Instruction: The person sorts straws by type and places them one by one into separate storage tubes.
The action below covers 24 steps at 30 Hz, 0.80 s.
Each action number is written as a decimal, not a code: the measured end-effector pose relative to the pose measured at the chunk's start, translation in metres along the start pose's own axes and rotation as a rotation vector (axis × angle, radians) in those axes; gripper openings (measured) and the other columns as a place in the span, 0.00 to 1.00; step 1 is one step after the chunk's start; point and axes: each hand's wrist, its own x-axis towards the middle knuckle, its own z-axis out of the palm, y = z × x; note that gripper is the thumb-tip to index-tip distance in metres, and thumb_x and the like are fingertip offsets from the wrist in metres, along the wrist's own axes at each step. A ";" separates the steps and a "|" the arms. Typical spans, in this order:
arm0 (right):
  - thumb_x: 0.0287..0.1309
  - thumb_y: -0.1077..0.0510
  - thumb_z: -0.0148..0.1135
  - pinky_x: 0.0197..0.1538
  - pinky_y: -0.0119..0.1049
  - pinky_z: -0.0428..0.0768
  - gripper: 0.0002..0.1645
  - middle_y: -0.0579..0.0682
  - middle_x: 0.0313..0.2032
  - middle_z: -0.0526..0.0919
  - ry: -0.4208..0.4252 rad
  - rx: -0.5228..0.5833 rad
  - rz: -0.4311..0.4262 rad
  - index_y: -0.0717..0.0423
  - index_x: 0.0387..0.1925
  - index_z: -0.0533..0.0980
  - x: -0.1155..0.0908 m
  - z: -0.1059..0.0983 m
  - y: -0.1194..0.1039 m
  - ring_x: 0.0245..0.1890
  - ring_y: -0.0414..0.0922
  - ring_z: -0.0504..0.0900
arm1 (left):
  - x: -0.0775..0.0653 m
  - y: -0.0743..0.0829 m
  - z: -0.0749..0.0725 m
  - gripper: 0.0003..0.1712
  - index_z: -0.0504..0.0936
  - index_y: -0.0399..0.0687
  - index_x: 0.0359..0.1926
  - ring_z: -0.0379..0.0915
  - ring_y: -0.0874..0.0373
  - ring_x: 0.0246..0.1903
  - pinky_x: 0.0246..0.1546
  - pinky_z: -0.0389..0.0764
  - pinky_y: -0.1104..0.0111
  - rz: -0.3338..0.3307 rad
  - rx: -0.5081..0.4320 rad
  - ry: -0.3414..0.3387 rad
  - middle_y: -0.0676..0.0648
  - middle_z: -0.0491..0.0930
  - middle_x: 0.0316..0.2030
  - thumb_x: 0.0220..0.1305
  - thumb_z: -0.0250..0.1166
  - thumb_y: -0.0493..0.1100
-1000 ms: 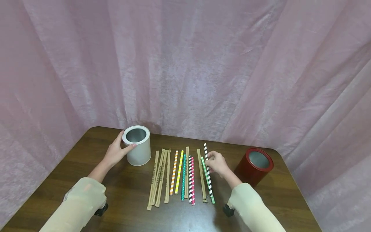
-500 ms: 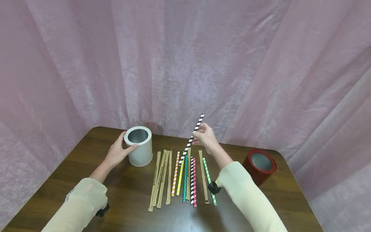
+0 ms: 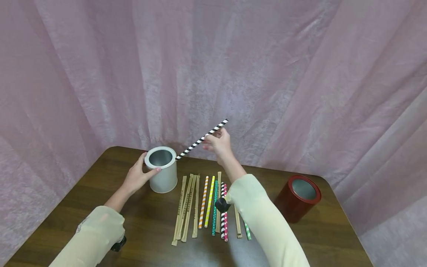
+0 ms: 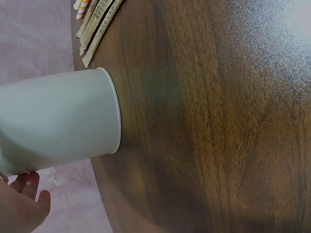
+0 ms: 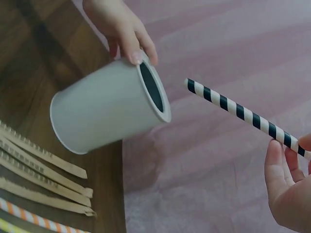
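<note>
Right hand [image 3: 218, 145] pinches a straw [image 3: 193, 146], two o'clock of the can [image 3: 164, 180] my left hand [image 3: 136, 175] grips. Probably aligning; next, steepen the straw.

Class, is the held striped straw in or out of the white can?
Out: the right wrist view shows pink curtain between the straw and the can.

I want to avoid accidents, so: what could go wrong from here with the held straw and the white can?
The black-and-white straw in the right hand slants, its tip outside the white can, so it might catch the rim.
The left hand holds the white can near its rim; a knock there could tip it.
The right sleeve reaches above loose straws and might brush them.
</note>
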 end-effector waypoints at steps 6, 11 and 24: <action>0.48 0.71 0.50 0.25 0.32 0.79 0.10 0.46 0.27 0.71 0.030 -0.004 -0.037 0.60 0.34 0.64 0.000 0.019 0.016 0.23 0.39 0.78 | -0.001 0.000 0.000 0.53 0.44 0.41 0.67 0.49 0.37 0.62 0.57 0.56 0.44 -0.006 0.001 -0.002 0.33 0.52 0.64 0.51 0.60 0.62; 0.50 0.69 0.53 0.28 0.34 0.80 0.09 0.46 0.27 0.73 0.023 -0.038 -0.055 0.62 0.36 0.66 -0.002 0.032 0.031 0.26 0.46 0.79 | -0.002 0.001 -0.001 0.52 0.44 0.42 0.67 0.50 0.37 0.62 0.57 0.56 0.45 -0.004 0.006 0.002 0.33 0.52 0.64 0.51 0.60 0.62; 0.52 0.65 0.55 0.34 0.45 0.79 0.08 0.59 0.33 0.81 -0.051 -0.276 -0.062 0.65 0.35 0.71 -0.010 0.051 0.061 0.26 0.38 0.78 | -0.003 0.002 -0.002 0.53 0.43 0.43 0.67 0.47 0.37 0.63 0.57 0.55 0.44 -0.011 0.000 -0.005 0.34 0.51 0.65 0.52 0.59 0.63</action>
